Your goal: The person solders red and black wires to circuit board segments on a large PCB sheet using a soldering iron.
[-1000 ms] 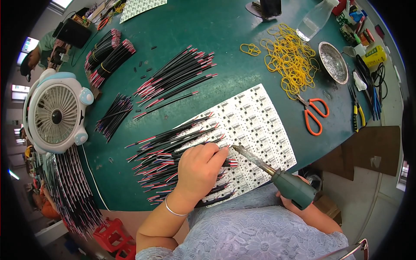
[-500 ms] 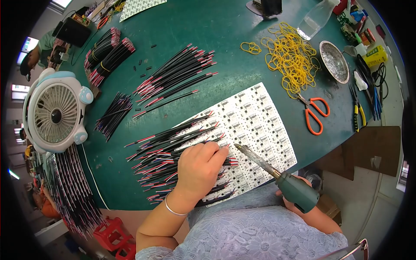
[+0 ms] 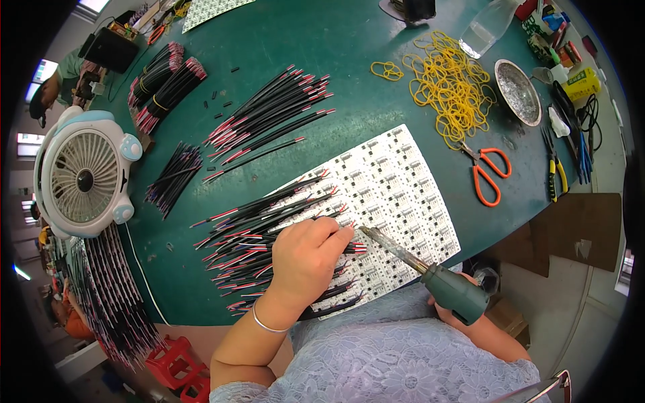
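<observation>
A white circuit board panel (image 3: pixel 396 195) lies on the green table, with rows of small dark parts. Black-sheathed cables (image 3: pixel 269 211) with red, white and dark wire ends lie in a row across its left part. My left hand (image 3: pixel 310 252) is closed above them, thumb and forefinger pinching a cable's wire end at the board; the fingers cover most of that cable. My right hand (image 3: pixel 443 314) grips a soldering iron (image 3: pixel 457 294) with a green handle, which partly hides the fingers. Its tip (image 3: pixel 365 230) is just right of my left fingertips, at the panel; contact cannot be made out.
Loose cables (image 3: pixel 269 111) and tied bundles (image 3: pixel 171 94) lie farther left, beside a white fan (image 3: pixel 84 178). At the right are yellow rubber bands (image 3: pixel 447 87), orange-handled cutters (image 3: pixel 490 171), a metal bowl (image 3: pixel 517 94), a bottle (image 3: pixel 487 30) and yellow-black pliers (image 3: pixel 554 171).
The soldering iron has shifted slightly left, its tip still beside my left fingertips. My left hand has moved a little left and keeps its pinch. The whole view has shifted slightly.
</observation>
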The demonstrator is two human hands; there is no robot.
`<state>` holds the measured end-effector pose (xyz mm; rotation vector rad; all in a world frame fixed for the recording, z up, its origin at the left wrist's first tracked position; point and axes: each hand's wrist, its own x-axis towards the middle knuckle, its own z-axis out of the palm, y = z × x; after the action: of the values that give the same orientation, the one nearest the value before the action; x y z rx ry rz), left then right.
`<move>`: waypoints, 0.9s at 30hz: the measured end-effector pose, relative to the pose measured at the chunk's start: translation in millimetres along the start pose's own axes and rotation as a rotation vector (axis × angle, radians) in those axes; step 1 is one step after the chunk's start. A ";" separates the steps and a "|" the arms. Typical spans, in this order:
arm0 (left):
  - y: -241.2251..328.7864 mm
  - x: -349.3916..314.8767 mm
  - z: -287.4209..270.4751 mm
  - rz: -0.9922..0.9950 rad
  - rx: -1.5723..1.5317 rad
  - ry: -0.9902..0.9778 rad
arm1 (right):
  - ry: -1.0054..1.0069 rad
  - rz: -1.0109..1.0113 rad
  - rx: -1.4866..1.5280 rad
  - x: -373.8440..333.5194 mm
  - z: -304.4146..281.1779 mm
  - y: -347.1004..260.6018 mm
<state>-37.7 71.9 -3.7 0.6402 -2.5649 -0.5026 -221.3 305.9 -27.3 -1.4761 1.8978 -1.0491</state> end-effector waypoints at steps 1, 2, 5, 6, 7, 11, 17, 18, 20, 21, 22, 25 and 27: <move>0.9 0.1 -0.2 -0.006 0.004 -0.005 | -0.015 0.014 0.032 2.4 -1.3 -0.5; 1.0 0.2 -0.3 -0.005 0.004 -0.005 | -0.029 0.029 0.064 4.0 -2.4 -1.9; 1.8 -0.4 -1.3 -0.006 -0.001 -0.012 | -0.003 0.082 0.069 5.5 -5.9 -7.6; 2.0 -1.4 -2.3 -0.008 -0.002 -0.021 | -0.004 0.078 0.071 4.1 -13.1 -9.3; 2.3 -2.4 -3.2 -0.011 -0.003 -0.030 | -0.085 0.306 0.240 1.2 -24.5 -10.0; 6.9 -4.5 -5.6 -0.026 -0.001 -0.091 | -0.067 0.122 0.239 14.3 -27.6 -16.2; 21.7 -2.8 -17.3 -0.009 0.072 -0.054 | -0.024 0.155 0.388 12.0 -24.7 -13.1; 28.3 -1.7 -22.7 -0.009 0.074 -0.059 | -0.024 0.158 0.394 12.0 -25.0 -10.4; 42.2 -2.9 -33.9 0.007 0.195 -0.082 | -0.024 0.068 0.349 10.6 -26.4 -6.5; 44.6 -2.1 -34.6 0.011 0.234 -0.093 | -0.021 0.073 0.348 8.8 -25.5 -6.4; 44.7 -2.4 -32.7 0.015 0.228 -0.096 | 0.027 0.052 0.254 7.1 -23.6 -6.1; 39.1 -5.0 -24.9 -0.029 0.246 -0.177 | 0.072 0.138 0.258 1.0 -16.7 -2.6; 36.4 -9.2 -18.6 -0.062 0.268 -0.200 | 0.072 0.261 0.348 -10.5 -13.9 2.7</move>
<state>-33.8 102.4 24.8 0.7986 -2.8381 -0.2536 -230.8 319.8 -22.2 -0.9814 1.7848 -1.2429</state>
